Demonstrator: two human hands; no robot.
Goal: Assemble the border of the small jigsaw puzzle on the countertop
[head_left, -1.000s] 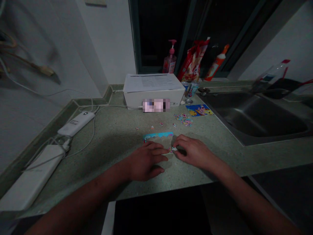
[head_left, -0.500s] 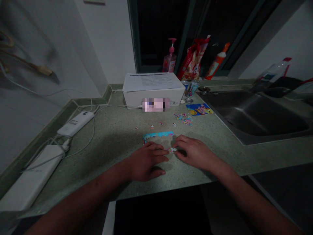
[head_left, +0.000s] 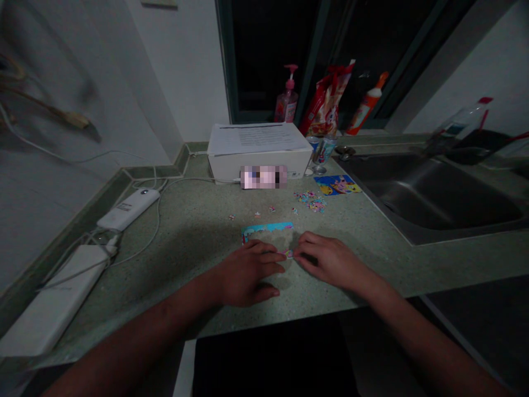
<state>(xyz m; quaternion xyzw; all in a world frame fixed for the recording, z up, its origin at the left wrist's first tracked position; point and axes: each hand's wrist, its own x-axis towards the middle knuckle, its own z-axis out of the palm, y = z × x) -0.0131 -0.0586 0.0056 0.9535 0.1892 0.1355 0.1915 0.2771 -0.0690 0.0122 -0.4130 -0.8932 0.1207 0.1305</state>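
A partly joined jigsaw puzzle (head_left: 268, 227) lies on the counter, with a light blue strip along its far edge and bare counter inside. My left hand (head_left: 250, 273) rests over its near left part, fingers stretched and spread, hiding what is beneath. Just past those fingertips shows a pink and white stretch of the near edge (head_left: 288, 254). Against its right end, my right hand (head_left: 326, 256) has thumb and fingers pinched on a small puzzle piece, mostly covered by the fingertips. Several loose puzzle pieces (head_left: 272, 209) lie beyond the far edge, and a pile of pieces (head_left: 312, 202) sits farther right.
Behind stands a white box (head_left: 260, 143) with a phone (head_left: 263, 177) leaning on it. A colourful picture card (head_left: 338, 184) lies beside the sink (head_left: 446, 187). Cans (head_left: 325, 150) stand near the box. White power banks (head_left: 129, 208) and cables occupy the left side.
My right fingertips have closed over the whitish piece at the near right corner, which showed more before. The left hand stays in place.
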